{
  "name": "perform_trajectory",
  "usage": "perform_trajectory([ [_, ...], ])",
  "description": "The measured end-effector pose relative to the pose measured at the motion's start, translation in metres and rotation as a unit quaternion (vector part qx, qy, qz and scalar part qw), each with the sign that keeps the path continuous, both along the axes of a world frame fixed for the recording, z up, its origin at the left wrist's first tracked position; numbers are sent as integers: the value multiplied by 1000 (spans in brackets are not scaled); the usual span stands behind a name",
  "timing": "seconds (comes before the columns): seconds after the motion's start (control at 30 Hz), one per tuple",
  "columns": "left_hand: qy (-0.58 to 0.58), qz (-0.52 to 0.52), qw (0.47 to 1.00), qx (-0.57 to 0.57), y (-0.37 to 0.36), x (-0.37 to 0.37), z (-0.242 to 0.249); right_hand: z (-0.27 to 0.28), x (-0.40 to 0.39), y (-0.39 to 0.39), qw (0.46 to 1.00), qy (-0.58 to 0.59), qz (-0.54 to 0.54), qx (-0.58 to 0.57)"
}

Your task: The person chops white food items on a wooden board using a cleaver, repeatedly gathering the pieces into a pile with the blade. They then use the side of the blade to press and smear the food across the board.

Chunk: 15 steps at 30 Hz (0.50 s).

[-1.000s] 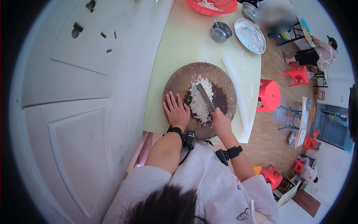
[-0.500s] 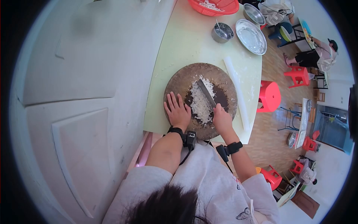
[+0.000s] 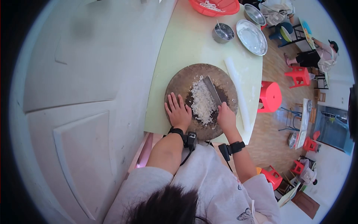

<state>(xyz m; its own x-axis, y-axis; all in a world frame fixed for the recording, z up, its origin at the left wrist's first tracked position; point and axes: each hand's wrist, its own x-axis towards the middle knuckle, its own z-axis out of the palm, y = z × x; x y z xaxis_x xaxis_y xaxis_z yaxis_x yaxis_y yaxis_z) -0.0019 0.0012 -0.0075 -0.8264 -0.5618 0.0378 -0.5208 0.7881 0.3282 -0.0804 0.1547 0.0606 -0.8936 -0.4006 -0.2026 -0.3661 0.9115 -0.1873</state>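
A round, dark wooden chopping board (image 3: 182, 83) lies on the pale green table. Finely chopped white food (image 3: 203, 102) is heaped along its middle, with bits scattered around. My right hand (image 3: 226, 116) is closed around the handle of a cleaver (image 3: 213, 90), whose blade points away from me at the right edge of the heap. The handle is hidden in my fingers. My left hand (image 3: 179, 114) rests flat on the left side of the board, fingers spread, close to the heap and holding nothing.
A long white roll of sheeting (image 3: 238, 95) lies right of the board. Farther back are a small metal pot (image 3: 223, 33), a floury metal tray (image 3: 251, 37), a metal bowl (image 3: 254, 15) and a red basket (image 3: 216, 9). Red stools (image 3: 270, 96) and other people stand beyond; a white wall (image 3: 74, 74) borders the left.
The cleaver has shifted to the right with my right hand, from over the chopped food to its right edge. My left hand stays spread in the same place on the board.
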Motion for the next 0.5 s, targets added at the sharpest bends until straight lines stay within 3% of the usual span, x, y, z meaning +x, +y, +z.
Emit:
perform_trajectory([
  [0.37, -7, -1, 1000, 12, -1, 2, 0, -5, 3, -7, 999, 40, -1, -37],
  [0.5, -7, 0, 1000, 10, -1, 1, 0, -1, 0, -9, 1000, 6, 10, -5],
])
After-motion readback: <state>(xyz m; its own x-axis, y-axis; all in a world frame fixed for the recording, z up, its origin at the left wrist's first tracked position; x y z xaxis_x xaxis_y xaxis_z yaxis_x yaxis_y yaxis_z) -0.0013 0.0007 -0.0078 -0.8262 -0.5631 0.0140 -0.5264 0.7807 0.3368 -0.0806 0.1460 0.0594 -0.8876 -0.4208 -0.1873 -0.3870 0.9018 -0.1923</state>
